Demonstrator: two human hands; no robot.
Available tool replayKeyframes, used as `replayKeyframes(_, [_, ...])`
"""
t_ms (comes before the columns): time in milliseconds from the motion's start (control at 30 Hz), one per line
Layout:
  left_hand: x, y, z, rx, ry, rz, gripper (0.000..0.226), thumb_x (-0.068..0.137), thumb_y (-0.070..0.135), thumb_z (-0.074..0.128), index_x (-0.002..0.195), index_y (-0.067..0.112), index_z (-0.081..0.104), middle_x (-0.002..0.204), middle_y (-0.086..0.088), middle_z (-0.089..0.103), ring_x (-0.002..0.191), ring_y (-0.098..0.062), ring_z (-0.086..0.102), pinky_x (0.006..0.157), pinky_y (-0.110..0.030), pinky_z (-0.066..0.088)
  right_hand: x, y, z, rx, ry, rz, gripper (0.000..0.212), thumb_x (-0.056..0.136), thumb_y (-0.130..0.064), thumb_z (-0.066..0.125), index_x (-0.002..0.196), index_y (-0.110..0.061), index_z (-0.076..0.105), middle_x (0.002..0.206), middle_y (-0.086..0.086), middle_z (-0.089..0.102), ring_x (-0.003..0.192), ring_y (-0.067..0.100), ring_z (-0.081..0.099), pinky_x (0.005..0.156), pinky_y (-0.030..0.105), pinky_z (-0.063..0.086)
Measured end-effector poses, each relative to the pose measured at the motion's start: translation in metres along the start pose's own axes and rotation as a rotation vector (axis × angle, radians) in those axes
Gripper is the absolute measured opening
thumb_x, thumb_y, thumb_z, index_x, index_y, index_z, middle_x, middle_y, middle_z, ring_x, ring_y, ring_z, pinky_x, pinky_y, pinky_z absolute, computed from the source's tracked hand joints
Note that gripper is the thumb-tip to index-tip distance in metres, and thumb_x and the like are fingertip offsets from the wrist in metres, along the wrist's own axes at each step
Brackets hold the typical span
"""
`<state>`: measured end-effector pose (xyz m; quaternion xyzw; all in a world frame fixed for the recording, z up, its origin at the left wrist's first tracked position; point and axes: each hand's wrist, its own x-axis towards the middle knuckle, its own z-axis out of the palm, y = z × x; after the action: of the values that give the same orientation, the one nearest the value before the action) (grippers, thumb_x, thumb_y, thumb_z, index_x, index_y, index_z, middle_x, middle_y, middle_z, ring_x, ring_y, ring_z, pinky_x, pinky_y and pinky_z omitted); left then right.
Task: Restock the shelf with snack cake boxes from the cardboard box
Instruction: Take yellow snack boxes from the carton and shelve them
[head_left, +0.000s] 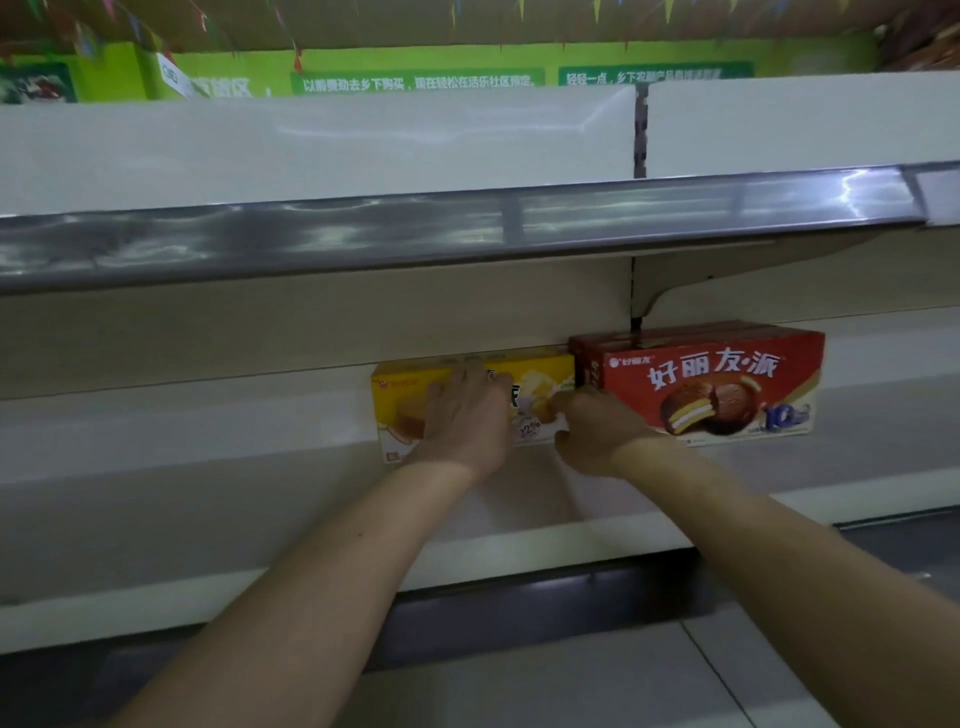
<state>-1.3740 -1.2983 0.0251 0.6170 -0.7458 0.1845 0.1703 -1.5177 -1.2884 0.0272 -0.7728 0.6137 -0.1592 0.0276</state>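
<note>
Both hands, left flat and right curled, on the yellow box at nine o'clock of the red box, shelf mostly unfilled.

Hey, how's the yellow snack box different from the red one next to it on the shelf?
The yellow box pictures a pale sponge cake, while the red box pictures a chocolate-coated pie. The yellow box stands lower than the red box. The left hand lies on the yellow box's front and the right hand is at its right end, whereas the red box's front is almost wholly uncovered. Both stand face out, side by side, at the back of the white shelf.
</note>
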Motion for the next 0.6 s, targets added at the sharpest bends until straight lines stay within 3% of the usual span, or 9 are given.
replayKeyframes(133, [-0.004, 0.05, -0.022, -0.246, 0.052, 0.006, 0.036, 0.091, 0.029, 0.058, 0.128, 0.024, 0.057, 0.132, -0.006, 0.056, 0.121, -0.029, 0.052, 0.092, -0.036, 0.042, -0.03, 0.014, -0.014, -0.072, 0.083, 0.02, 0.032, 0.096, -0.027, 0.049, 0.126, -0.019, 0.057, 0.126, 0.009, 0.059, 0.112, 0.03, 0.057, 0.086, 0.03, 0.045])
replayKeyframes(233, [-0.009, 0.095, -0.035, -0.38, 0.039, 0.013, 0.025, 0.092, 0.029, 0.057, 0.117, 0.029, 0.062, 0.122, -0.002, 0.062, 0.11, -0.029, 0.059, 0.084, -0.034, 0.047, -0.067, 0.039, -0.03, -0.137, 0.144, 0.051, 0.031, 0.093, -0.029, 0.051, 0.121, -0.02, 0.062, 0.121, 0.006, 0.062, 0.109, 0.03, 0.058, 0.089, 0.033, 0.047])
replayKeyframes(300, [-0.014, 0.126, -0.037, -0.433, 0.033, 0.104, 0.022, 0.092, 0.029, 0.057, 0.113, 0.029, 0.064, 0.117, -0.001, 0.063, 0.105, -0.027, 0.06, 0.084, -0.036, 0.05, -0.093, 0.062, -0.043, -0.162, 0.171, 0.093, 0.03, 0.09, -0.024, 0.052, 0.119, -0.021, 0.062, 0.124, 0.004, 0.06, 0.112, 0.029, 0.056, 0.09, 0.034, 0.046])
replayKeyframes(400, [-0.023, 0.176, -0.038, -0.498, 0.029, 0.242, 0.017, 0.093, 0.025, 0.056, 0.105, 0.026, 0.067, 0.107, 0.002, 0.065, 0.094, -0.022, 0.061, 0.072, -0.034, 0.048, -0.134, 0.103, -0.061, -0.195, 0.154, 0.199, 0.032, 0.092, -0.025, 0.05, 0.123, -0.021, 0.057, 0.125, 0.002, 0.06, 0.114, 0.028, 0.056, 0.091, 0.033, 0.045])
replayKeyframes(600, [-0.056, 0.302, -0.052, -0.548, -0.041, 0.441, 0.034, 0.092, 0.027, 0.057, 0.125, 0.023, 0.06, 0.123, -0.003, 0.059, 0.112, -0.026, 0.057, 0.082, -0.032, 0.045, -0.234, 0.191, -0.094, -0.245, 0.121, 0.427, 0.034, 0.094, -0.029, 0.049, 0.126, -0.019, 0.057, 0.123, 0.006, 0.061, 0.112, 0.029, 0.057, 0.087, 0.032, 0.046])
